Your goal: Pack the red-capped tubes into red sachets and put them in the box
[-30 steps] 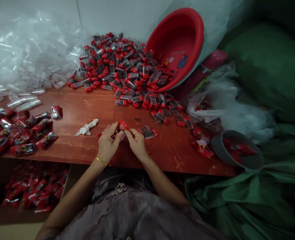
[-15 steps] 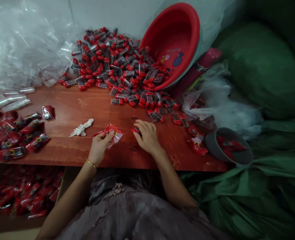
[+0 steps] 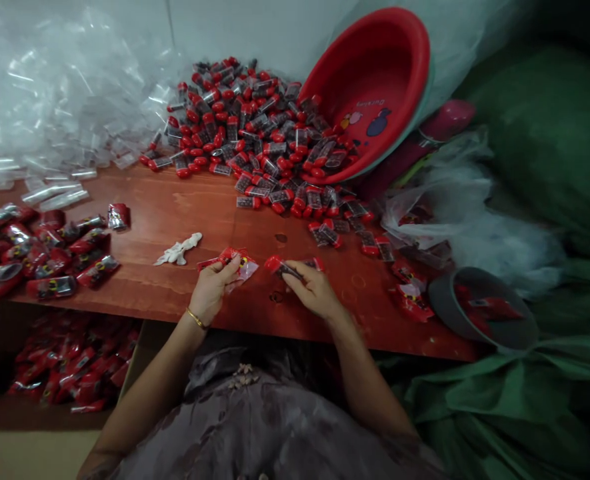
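Note:
Over the front of the table, my left hand pinches a red printed plastic pouch between thumb and fingers. My right hand is closed around a small clear container with a red cap, dark contents inside, its capped end pointing left toward the pouch. Another red end shows just beyond the right fingers; whether it belongs to a second container I cannot tell. A gap separates pouch and container. Behind both hands lies a big heap of similar red-capped containers. A crumpled white scrap rests left of the pouch.
Filled red pouches lie at the left, above a box of more pouches. Clear plastic sleeves pile up behind. A tilted red basin stands at the back. At right are a grey bowl and loose red pouches.
My right hand has closed on the red-capped container and turned it up off the table, toward the pouch. My left hand still holds the pouch. The whole view has shifted slightly.

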`<state>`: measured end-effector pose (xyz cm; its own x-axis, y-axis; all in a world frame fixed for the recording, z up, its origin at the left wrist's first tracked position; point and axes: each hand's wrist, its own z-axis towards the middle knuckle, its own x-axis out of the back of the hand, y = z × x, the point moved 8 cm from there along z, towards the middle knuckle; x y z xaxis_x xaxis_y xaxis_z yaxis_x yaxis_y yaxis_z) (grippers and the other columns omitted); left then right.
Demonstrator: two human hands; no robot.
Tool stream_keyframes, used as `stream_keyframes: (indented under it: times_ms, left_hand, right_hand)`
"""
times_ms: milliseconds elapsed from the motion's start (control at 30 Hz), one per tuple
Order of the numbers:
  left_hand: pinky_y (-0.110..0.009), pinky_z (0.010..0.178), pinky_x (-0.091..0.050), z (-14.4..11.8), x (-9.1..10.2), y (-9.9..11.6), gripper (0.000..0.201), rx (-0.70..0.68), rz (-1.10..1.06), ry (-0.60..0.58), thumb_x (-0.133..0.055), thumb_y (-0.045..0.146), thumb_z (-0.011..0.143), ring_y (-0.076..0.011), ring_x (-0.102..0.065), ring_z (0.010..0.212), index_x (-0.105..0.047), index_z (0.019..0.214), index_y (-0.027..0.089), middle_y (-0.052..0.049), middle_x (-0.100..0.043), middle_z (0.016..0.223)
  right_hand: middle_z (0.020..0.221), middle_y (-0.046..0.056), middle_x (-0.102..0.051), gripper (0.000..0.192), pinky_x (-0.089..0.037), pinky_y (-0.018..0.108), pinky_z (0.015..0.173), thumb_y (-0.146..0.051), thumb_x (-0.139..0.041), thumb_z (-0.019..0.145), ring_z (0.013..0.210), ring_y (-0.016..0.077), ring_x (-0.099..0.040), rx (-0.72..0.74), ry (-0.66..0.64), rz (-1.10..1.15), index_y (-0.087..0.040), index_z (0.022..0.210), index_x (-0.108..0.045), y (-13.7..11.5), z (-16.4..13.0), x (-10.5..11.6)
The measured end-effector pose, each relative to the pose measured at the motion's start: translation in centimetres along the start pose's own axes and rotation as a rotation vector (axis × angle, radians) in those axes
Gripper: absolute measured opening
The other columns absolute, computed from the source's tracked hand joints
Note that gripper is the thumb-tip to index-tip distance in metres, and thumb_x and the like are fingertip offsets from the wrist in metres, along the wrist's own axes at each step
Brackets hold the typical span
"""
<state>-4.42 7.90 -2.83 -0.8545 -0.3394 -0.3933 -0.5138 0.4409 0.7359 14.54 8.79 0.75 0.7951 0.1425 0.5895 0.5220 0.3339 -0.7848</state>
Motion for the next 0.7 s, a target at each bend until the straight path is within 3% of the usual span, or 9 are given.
stream_keyframes:
  times_ms: [67,133,267,433,700]
  left_hand:
    - [-0.024,0.059,-0.052,0.0,-0.4,-0.4,0.038,0.026,0.023,-0.05,-0.087,0.035,0.047,-0.0123,-0.063,0.057,-0.066,0.069,0.011,-0.004,-0.07,0.068]
    - [-0.025,0.061,-0.052,-0.1,-1.0,-0.7,0.039,0.044,0.056,-0.121,-0.086,0.037,0.049,-0.014,-0.065,0.06,-0.068,0.072,0.011,-0.006,-0.071,0.071]
    - [-0.025,0.061,-0.052,-0.2,-1.8,-1.2,0.042,0.074,0.115,-0.212,-0.086,0.042,0.046,-0.0143,-0.065,0.06,-0.068,0.07,0.011,-0.006,-0.072,0.069]
    - [-0.025,0.06,-0.05,0.0,-1.1,-1.1,0.045,0.074,0.182,-0.194,-0.086,0.045,0.041,-0.0123,-0.062,0.054,-0.068,0.065,0.011,-0.005,-0.069,0.063]
    - [-0.027,0.068,-0.049,-0.2,-2.1,-0.5,0.039,-0.028,0.258,-0.305,-0.084,0.042,0.051,-0.0134,-0.061,0.063,-0.071,0.073,0.012,-0.004,-0.07,0.071]
  right_hand:
    - [0.073,0.001,-0.064,0.024,-0.044,0.024,0.054,-0.033,-0.048,0.086,0.052,0.0115,-0.056,-0.087,-0.063,0.206,-0.017,0.098,-0.062,-0.7,-1.3,-0.7]
    - [0.065,-0.002,-0.059,0.022,-0.038,0.021,0.047,-0.032,-0.05,0.084,0.045,0.0081,-0.048,-0.139,-0.084,0.297,-0.017,0.091,-0.063,-1.5,-2.1,-1.0]
    - [0.063,-0.002,-0.056,0.017,-0.034,0.02,0.048,-0.028,-0.054,0.078,0.048,0.008,-0.045,-0.162,-0.067,0.314,-0.016,0.081,-0.065,-2.3,-2.1,-1.1]
    - [0.058,-0.003,-0.053,0.018,-0.033,0.02,0.048,-0.029,-0.053,0.075,0.05,0.009,-0.045,-0.26,-0.091,0.394,-0.017,0.079,-0.065,-1.4,-2.0,-1.9]
    - [0.059,-0.002,-0.053,0.019,-0.033,0.019,0.046,-0.031,-0.053,0.075,0.05,0.0087,-0.046,-0.296,-0.066,0.446,-0.016,0.08,-0.063,-1.2,-2.4,-2.4]
